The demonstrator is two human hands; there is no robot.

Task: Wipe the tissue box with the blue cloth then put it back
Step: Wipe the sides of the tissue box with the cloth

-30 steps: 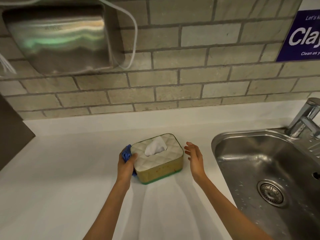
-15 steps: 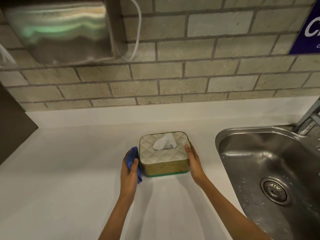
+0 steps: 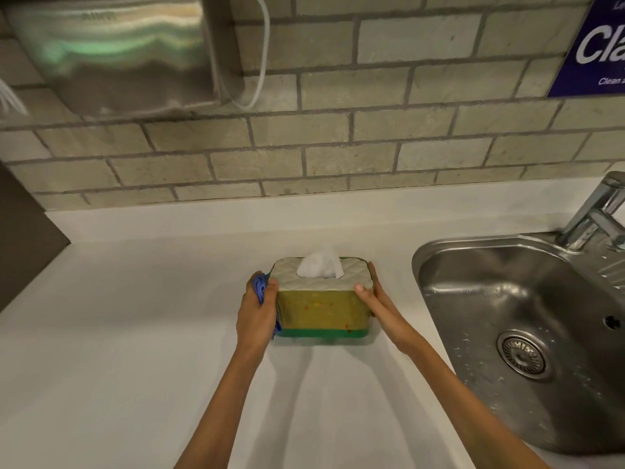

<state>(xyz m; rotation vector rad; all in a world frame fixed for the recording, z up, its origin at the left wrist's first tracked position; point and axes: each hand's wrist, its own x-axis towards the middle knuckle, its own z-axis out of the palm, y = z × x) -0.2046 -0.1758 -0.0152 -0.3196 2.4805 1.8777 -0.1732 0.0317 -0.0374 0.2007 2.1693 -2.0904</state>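
The tissue box (image 3: pixel 321 311) has a white quilted lid, an olive side with small red spots and a green base, and a white tissue sticks out of its top. It is tilted with its front side facing me, above or on the white counter (image 3: pixel 118 333). My left hand (image 3: pixel 257 313) presses the crumpled blue cloth (image 3: pixel 261 290) against the box's left side. My right hand (image 3: pixel 375 304) grips the box's right side, thumb on the lid's corner.
A steel sink (image 3: pixel 507 333) with a drain lies to the right, its tap (image 3: pixel 598 211) at the back right. A steel dispenser (image 3: pixel 111 52) hangs on the brick wall at upper left, and a purple sign (image 3: pixel 595 45) at upper right.
My right hand closed onto the box's right side. Both hands then tipped or raised the box so its front side faces me; the cloth stays pressed at its left.
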